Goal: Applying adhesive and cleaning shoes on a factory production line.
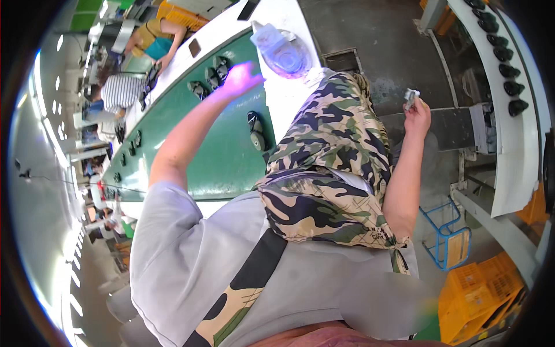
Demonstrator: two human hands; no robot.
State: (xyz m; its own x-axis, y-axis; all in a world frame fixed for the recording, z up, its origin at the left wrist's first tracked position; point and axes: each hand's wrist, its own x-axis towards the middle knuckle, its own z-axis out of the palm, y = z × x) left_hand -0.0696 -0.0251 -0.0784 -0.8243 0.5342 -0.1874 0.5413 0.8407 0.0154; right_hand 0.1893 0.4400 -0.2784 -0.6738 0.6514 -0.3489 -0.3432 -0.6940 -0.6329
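Note:
My left hand (240, 80) reaches over the green conveyor belt (225, 165), washed out by purple light, so its fingers cannot be made out. Just beyond it lie several dark sandals (219, 68). One more sandal (255, 132) is on the belt closer to me. To the right of this hand, a translucent tub (286, 58) tinted violet stands on the white table edge. Held out at my right side, my right hand (417, 118) pinches a small crumpled whitish-grey piece (411, 96), perhaps cloth or paper. A camouflage apron (329, 133) covers my front.
Two people (121, 89) work along the belt's far left side. More sandals (133, 144) lie further along. On the right, a white rack (511, 156) carries a row of black shoe-shaped pieces (509, 70). A blue-framed stool (448, 237) and yellow crates (477, 301) stand lower right.

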